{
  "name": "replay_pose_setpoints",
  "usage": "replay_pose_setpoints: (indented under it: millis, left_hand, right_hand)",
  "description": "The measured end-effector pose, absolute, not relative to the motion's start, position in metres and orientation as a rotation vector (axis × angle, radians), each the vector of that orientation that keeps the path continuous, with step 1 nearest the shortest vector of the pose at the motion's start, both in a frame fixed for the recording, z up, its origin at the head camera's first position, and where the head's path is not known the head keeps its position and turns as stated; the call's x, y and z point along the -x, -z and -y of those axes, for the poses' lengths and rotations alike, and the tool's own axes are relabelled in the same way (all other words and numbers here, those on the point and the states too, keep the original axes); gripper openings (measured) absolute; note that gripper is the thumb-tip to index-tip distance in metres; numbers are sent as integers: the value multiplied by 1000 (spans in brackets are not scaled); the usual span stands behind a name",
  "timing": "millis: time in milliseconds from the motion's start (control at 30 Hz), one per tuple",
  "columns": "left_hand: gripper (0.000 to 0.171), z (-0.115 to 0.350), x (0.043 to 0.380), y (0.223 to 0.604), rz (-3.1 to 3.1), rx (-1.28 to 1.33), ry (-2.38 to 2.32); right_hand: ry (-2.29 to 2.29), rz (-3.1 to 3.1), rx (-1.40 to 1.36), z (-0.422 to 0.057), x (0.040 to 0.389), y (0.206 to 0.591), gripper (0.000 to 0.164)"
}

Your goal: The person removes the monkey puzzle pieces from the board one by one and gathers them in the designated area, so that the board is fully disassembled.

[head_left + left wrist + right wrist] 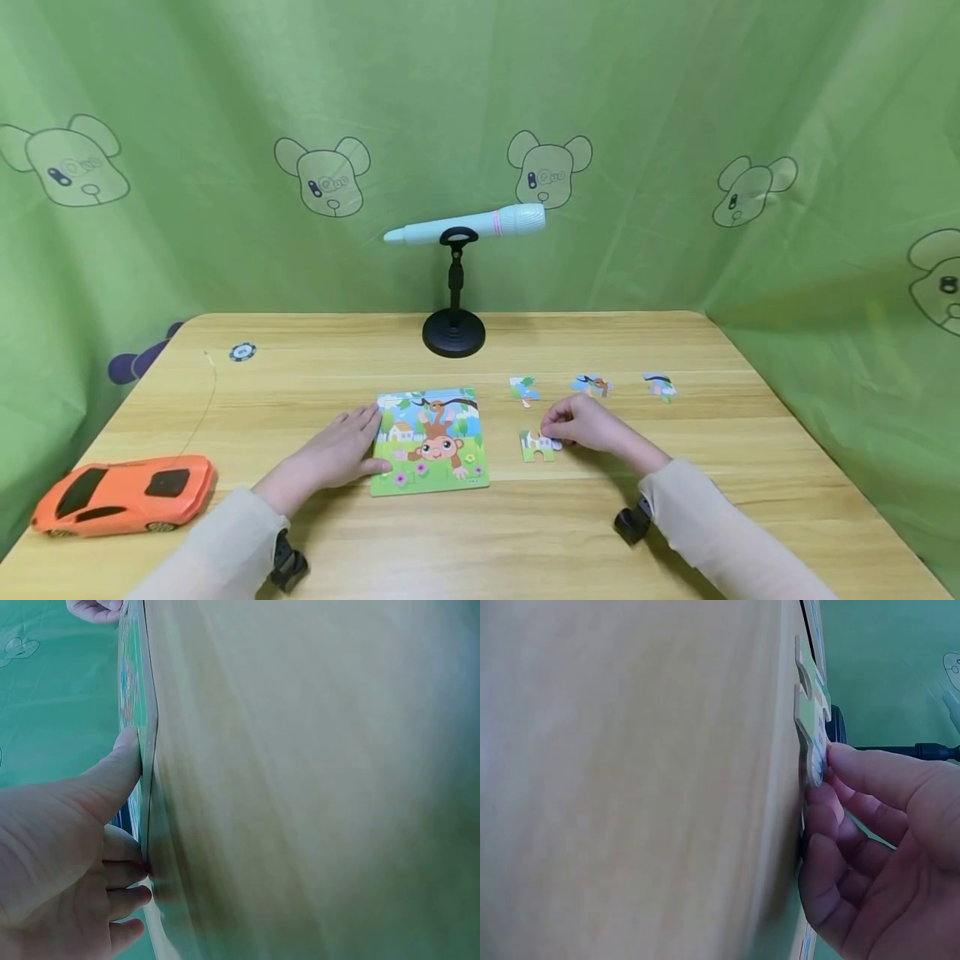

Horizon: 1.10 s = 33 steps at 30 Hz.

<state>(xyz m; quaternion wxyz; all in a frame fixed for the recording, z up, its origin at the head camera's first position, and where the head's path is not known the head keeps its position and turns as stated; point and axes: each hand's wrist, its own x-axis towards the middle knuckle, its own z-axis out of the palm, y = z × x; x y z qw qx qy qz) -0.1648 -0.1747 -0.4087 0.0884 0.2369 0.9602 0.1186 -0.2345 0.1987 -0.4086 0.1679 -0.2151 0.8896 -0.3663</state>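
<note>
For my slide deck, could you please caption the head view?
Left hand resting on a monkey picture board, right hand pinching a puzzle piece, microphone on a stand behind.

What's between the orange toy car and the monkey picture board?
The left hand and wrist, seen in the head view. The hand touches the monkey picture board; bare tabletop separates the wrist from the orange toy car.

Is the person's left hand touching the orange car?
No, the left hand rests on the edge of the monkey puzzle, apart from the orange car.
</note>
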Motion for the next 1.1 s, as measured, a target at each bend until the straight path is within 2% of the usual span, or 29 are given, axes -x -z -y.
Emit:
replay_pose_setpoints:
  millis: [467,833,1100]
  left_hand:
    - [79,175,164,407,-2853,-693,-357]
    - [79,174,164,408,-2853,-686,-353]
    - [79,174,164,408,-2851,-678,-355]
  right_hand:
    - [1056,-2521,642,-185,235,399,10]
    - [1006,-2493,874,-132,235,394,8]
    - [943,-2442,980,-94,236,404,14]
